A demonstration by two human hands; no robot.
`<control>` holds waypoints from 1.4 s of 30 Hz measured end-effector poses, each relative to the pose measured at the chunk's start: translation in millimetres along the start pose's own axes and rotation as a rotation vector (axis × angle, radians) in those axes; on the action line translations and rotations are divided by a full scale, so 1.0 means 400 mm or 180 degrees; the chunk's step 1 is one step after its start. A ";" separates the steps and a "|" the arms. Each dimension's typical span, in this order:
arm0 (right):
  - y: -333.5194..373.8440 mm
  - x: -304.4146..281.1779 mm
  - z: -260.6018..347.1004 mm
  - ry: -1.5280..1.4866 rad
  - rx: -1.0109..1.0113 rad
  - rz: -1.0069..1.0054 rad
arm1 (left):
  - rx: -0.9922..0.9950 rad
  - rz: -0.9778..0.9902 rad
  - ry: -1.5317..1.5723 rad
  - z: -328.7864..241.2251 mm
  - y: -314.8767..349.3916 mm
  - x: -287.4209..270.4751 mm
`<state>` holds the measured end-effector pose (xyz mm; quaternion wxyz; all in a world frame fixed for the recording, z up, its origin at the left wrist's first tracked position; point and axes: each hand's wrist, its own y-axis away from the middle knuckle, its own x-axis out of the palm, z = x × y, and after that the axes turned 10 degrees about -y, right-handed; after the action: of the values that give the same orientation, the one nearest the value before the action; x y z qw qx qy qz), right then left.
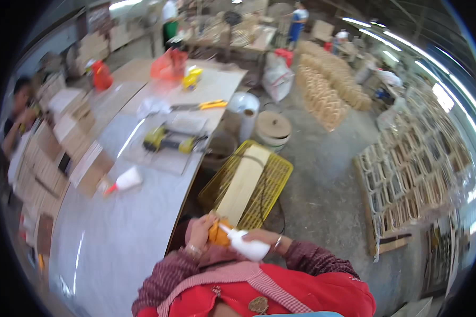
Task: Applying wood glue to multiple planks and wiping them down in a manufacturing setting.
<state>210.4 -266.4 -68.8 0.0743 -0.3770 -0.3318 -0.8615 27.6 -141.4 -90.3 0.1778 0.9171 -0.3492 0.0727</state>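
Close in front of my body, my right hand is wrapped round a white squeeze bottle. The bottle's narrow tip points left, at an orange-yellow piece whose kind is too blurred to make out. My left hand is closed on that piece, thumb and fingers along its upper left side. Just beyond both hands, a pale wooden board lies across a yellow plastic crate. On the worktable to the left lies another white squeeze bottle with a red tip.
The worktable bears a yellow-green power tool, a yellow-handled cutter and an orange bag. A lidded bucket stands past the crate. Stacked wooden frames fill the right. Another person is at far left.
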 end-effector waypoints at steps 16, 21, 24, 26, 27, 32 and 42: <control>-0.001 -0.010 -0.014 0.1974 -0.0442 -0.0492 | -0.0297 0.0388 0.0561 -0.008 -0.009 0.007; 0.034 0.011 -0.020 0.1959 -0.0309 -0.0957 | 0.0006 0.0637 0.0182 0.013 0.005 0.010; 0.027 0.008 -0.020 0.1900 -0.0389 -0.0998 | 0.0090 0.0498 0.0109 0.006 -0.006 0.019; 0.022 0.004 -0.023 0.1855 -0.0400 -0.0997 | 0.0125 0.0373 0.0083 0.016 0.004 0.012; 0.015 0.005 -0.022 0.1844 -0.0404 -0.1006 | 0.0147 0.0302 0.0069 0.017 0.004 0.011; 0.001 0.009 -0.018 0.1706 -0.0374 -0.0954 | 0.0268 -0.0047 -0.0036 0.034 0.013 0.003; 0.017 0.006 -0.025 0.1639 -0.0364 -0.0834 | 0.0655 -0.0504 0.0108 0.027 0.016 0.007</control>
<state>205.5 -277.7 -68.6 0.0228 -0.1035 -0.2988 -0.9484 25.4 -151.7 -97.6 0.0938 0.9539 -0.2633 0.1094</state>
